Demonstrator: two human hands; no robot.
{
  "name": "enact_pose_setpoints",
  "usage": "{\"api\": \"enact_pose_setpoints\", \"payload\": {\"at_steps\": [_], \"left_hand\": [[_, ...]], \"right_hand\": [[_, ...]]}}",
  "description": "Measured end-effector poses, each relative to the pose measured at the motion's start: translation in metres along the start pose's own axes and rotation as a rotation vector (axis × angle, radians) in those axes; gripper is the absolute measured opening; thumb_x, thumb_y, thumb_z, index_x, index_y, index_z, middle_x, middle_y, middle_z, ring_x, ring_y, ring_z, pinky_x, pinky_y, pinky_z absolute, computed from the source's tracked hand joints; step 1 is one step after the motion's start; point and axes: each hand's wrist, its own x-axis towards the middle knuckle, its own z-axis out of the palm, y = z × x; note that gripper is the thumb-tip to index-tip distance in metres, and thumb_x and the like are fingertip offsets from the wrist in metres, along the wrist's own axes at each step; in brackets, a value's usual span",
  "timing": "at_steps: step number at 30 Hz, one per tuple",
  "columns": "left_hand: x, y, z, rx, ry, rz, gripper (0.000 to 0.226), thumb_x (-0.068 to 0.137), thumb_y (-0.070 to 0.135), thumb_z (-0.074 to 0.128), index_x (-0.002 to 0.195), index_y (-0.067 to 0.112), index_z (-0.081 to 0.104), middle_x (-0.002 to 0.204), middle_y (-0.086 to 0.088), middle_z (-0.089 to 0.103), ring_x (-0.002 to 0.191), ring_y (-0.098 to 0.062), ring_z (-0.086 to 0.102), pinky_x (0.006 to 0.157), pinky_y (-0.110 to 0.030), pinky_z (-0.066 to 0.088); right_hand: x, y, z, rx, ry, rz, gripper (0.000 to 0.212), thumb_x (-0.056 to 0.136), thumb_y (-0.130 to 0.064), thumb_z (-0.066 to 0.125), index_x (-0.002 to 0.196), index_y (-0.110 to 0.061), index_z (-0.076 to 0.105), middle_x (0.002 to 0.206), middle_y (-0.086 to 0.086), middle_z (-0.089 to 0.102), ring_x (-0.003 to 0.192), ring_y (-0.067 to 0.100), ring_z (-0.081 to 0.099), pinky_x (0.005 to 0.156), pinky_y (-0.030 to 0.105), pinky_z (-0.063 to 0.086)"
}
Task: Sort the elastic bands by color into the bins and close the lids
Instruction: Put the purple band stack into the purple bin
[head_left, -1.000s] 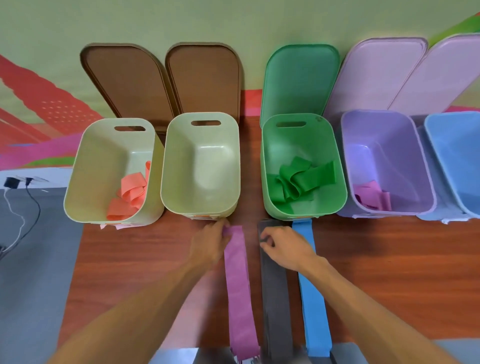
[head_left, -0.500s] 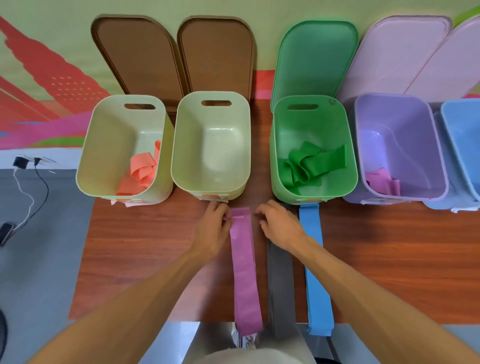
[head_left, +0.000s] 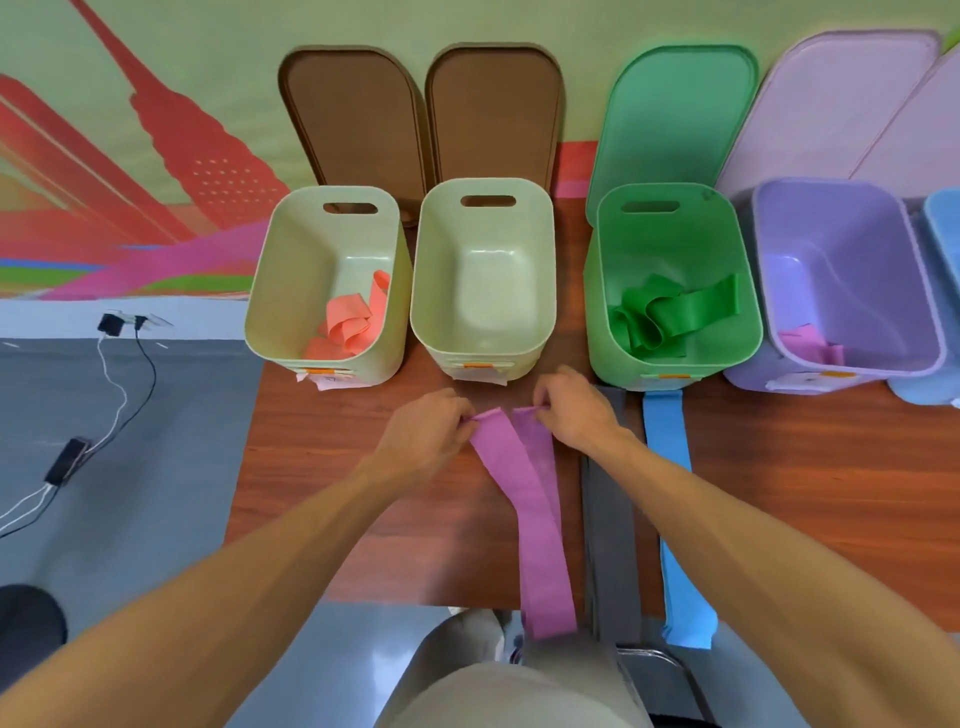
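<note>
Pink band (head_left: 545, 571), flat; left grip (head_left: 422, 437), right grip (head_left: 577, 411)

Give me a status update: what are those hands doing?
Left hand and right hand each pinch a far end of the pink band. Band not yet binned. Purple bin open, nothing blocking.

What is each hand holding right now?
Left hand: pinching the left pink strip at its top end.
Right hand: pinching the right pink strip at its top end.

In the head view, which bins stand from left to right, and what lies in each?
Left cream bin with orange bands → second cream bin, empty → green bin with green bands → purple bin with pink bands → blue bin, cut off.
</note>
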Motion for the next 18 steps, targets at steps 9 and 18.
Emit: {"api": "enact_pose_setpoints", "payload": {"at_steps": [9,18], "left_hand": [[-0.015,0.039,-0.067,-0.121,-0.023,0.208,0.015,0.080,0.025,0.062,0.069,0.018,0.068,0.073,0.003,0.067,0.071,-0.018,0.060,0.065,-0.035,0.051],[-0.013,0.093,-0.121,-0.323,0.050,0.437,0.012,0.081,0.018,0.065,0.071,0.025,0.066,0.065,0.010,0.062,0.060,-0.005,0.053,0.059,-0.021,0.042]], "right_hand": [[-0.078,-0.019,-0.075,0.125,0.123,-0.154,0.006,0.082,-0.012,0.069,0.087,-0.010,0.067,0.075,-0.004,0.062,0.072,0.010,0.055,0.062,0.019,0.038],[-0.151,-0.013,-0.138,-0.058,0.426,-0.060,0.020,0.091,-0.030,0.060,0.087,-0.012,0.068,0.083,0.002,0.065,0.079,0.019,0.057,0.071,0.031,0.043]]}}
